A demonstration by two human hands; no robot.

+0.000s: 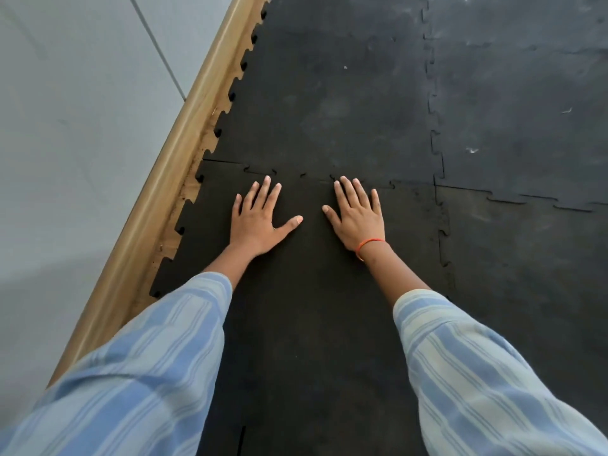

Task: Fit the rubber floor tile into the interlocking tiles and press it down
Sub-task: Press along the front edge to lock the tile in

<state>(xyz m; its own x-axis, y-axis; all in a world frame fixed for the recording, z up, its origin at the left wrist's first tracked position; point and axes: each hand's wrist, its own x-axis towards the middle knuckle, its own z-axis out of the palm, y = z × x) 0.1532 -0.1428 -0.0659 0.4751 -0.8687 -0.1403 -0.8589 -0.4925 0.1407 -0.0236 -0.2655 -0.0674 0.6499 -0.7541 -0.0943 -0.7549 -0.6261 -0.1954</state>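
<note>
Head view. Black rubber floor tile [306,291] lies flat on the floor, directly below the camera, its far toothed edge meeting the interlocking tiles [329,103] beyond it. Seam along that far edge mostly closed; a few narrow gaps visible at the teeth near the fingertips. Right edge of the tile is meshed with the neighbouring tile [526,274]. Left edge teeth are free, lying over a strip of wood-pattern floor next to the tan skirting board [164,179] and grey wall [65,126].

Left hand [258,218]: flat, palm down on the tile, fingers spread, tips just short of the far seam, gripping nothing. Right hand [358,215]: the same, palm down, fingers spread, tips at the seam, nothing held. An orange band [368,243] sits on the right wrist. Both forearms wear blue striped sleeves [148,357].
</note>
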